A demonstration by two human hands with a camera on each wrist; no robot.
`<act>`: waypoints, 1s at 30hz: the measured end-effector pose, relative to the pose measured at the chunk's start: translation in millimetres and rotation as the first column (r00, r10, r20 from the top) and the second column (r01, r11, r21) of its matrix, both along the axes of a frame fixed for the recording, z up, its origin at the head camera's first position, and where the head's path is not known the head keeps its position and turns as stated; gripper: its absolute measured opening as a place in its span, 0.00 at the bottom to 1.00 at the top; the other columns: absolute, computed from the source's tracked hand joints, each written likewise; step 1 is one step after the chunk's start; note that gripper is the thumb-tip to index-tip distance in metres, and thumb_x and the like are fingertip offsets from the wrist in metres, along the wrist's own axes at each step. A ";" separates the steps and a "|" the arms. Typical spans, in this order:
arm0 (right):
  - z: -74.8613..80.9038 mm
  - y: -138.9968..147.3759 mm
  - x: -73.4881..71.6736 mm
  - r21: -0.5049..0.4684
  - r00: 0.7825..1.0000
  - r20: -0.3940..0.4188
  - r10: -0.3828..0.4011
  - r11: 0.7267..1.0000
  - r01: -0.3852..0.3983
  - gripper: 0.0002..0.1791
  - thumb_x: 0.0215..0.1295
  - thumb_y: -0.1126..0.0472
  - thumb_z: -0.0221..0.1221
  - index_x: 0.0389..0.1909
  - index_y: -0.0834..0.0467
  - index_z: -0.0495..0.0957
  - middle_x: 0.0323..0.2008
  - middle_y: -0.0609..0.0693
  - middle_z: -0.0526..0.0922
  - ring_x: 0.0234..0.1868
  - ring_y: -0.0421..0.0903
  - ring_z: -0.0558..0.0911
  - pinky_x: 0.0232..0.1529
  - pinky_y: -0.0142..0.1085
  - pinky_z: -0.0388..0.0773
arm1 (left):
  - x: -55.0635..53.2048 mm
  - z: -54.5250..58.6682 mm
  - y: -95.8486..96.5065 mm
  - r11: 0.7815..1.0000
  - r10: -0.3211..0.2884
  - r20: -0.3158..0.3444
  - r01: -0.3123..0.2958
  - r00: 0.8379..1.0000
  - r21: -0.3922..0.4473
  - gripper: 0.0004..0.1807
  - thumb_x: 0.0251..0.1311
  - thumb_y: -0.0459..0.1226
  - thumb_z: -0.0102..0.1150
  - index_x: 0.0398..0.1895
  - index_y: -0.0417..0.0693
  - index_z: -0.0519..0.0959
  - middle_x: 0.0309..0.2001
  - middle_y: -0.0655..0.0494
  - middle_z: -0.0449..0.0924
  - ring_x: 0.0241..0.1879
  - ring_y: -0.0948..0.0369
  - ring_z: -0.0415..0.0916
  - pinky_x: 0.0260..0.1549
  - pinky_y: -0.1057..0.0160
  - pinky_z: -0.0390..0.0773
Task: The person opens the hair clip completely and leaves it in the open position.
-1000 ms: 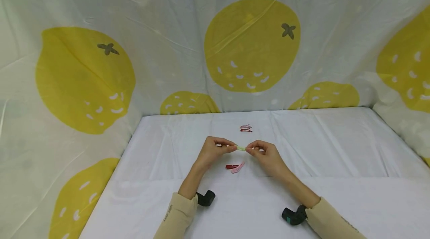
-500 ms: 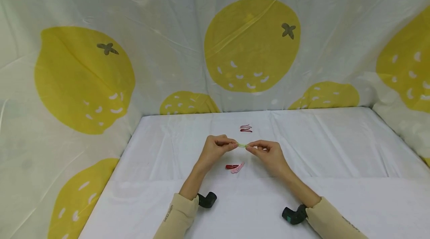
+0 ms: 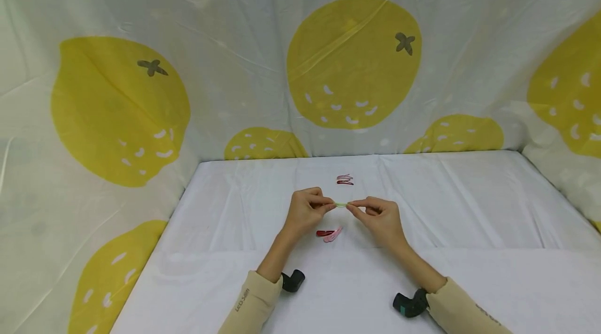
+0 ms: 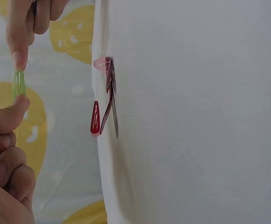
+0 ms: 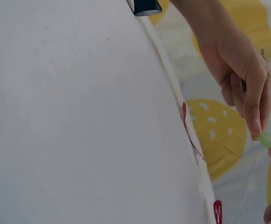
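Observation:
A light green snap hair clip point(image 3: 340, 205) is held above the table between both hands, each pinching one end. My left hand point(image 3: 305, 213) has its thumb and index fingertip on the left end. The right end sits between thumb and index finger of my right hand point(image 3: 381, 219). In the left wrist view the green clip point(image 4: 18, 85) stretches between the two pinches, its ends covered by fingertips. Below the hands, a red hair clip point(image 3: 324, 233) and a pink hair clip point(image 3: 332, 235) lie overlapping on the cloth.
Beyond the hands, a pink clip point(image 3: 344, 176) and a dark red clip point(image 3: 345, 182) lie spread apart at their arms. White cloth covers the table point(image 3: 469, 209). A lemon-print curtain point(image 3: 235, 62) hangs behind. Black wrist cameras point(image 3: 293, 281) sit on both forearms.
Both hands have shifted slightly right with the green clip between them, and the left wrist has turned a little. The clips on the table lie as before.

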State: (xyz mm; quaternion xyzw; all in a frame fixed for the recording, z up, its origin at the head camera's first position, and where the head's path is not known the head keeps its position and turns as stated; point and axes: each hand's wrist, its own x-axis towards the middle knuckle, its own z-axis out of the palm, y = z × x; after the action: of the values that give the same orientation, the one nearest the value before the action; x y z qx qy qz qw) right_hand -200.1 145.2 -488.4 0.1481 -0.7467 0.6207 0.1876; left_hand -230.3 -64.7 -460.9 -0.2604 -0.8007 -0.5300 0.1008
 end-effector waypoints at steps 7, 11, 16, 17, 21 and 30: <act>0.5 -6.8 2.5 0.005 0.989 -0.130 -0.065 0.998 0.066 0.07 0.53 0.76 0.74 0.31 0.62 0.91 0.12 0.49 0.65 0.20 0.31 0.53 0.16 0.36 0.50 | 2.3 1.2 3.5 0.999 0.034 -0.040 -0.035 0.999 -0.042 0.01 0.52 0.23 0.74 0.28 0.31 0.90 0.20 0.48 0.78 0.20 0.70 0.64 0.20 0.74 0.62; 7.6 -10.7 5.8 0.018 0.988 -0.128 -0.086 0.996 0.089 0.07 0.53 0.78 0.72 0.31 0.66 0.90 0.12 0.49 0.59 0.19 0.30 0.53 0.16 0.36 0.49 | 2.7 1.4 4.2 0.997 0.047 -0.047 -0.050 0.998 -0.060 0.02 0.53 0.24 0.74 0.30 0.32 0.90 0.21 0.49 0.78 0.20 0.71 0.64 0.20 0.74 0.64; 20.0 -10.9 11.4 0.015 0.997 -0.041 -0.066 0.998 0.067 0.07 0.55 0.77 0.71 0.37 0.70 0.89 0.12 0.47 0.56 0.17 0.28 0.52 0.16 0.33 0.49 | 2.1 2.6 3.0 0.996 0.045 -0.020 -0.046 0.999 -0.071 0.02 0.55 0.26 0.75 0.32 0.36 0.91 0.21 0.50 0.77 0.22 0.70 0.65 0.22 0.74 0.65; 20.0 -10.0 11.0 0.013 0.998 -0.022 -0.062 0.998 0.062 0.08 0.56 0.76 0.71 0.38 0.70 0.89 0.12 0.47 0.56 0.17 0.28 0.52 0.16 0.32 0.48 | 1.9 2.9 2.7 0.996 0.044 -0.011 -0.044 0.999 -0.074 0.02 0.55 0.26 0.75 0.32 0.36 0.92 0.21 0.50 0.77 0.22 0.70 0.65 0.22 0.73 0.66; 9.3 -5.2 4.0 0.024 0.998 0.036 -0.059 0.998 0.059 0.10 0.57 0.72 0.73 0.41 0.67 0.90 0.12 0.47 0.55 0.16 0.27 0.51 0.16 0.29 0.48 | 1.1 3.0 1.3 0.996 0.045 0.025 -0.043 0.999 -0.082 0.03 0.55 0.27 0.75 0.32 0.38 0.92 0.22 0.51 0.77 0.23 0.69 0.65 0.23 0.74 0.66; -0.3 -1.9 -2.5 0.002 0.995 0.074 -0.072 0.997 0.072 0.12 0.55 0.64 0.77 0.41 0.60 0.91 0.15 0.45 0.56 0.17 0.31 0.53 0.17 0.27 0.51 | 0.4 3.9 -1.4 0.993 0.046 0.012 -0.045 0.999 -0.109 0.03 0.54 0.27 0.75 0.32 0.39 0.92 0.20 0.51 0.75 0.22 0.71 0.63 0.22 0.74 0.64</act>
State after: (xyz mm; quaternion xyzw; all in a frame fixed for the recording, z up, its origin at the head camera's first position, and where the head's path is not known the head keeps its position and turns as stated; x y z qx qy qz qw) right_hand -202.7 143.3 -488.7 0.0980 -0.7578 0.6188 0.1821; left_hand -229.9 -66.1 -457.0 -0.2433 -0.8349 -0.4849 0.0928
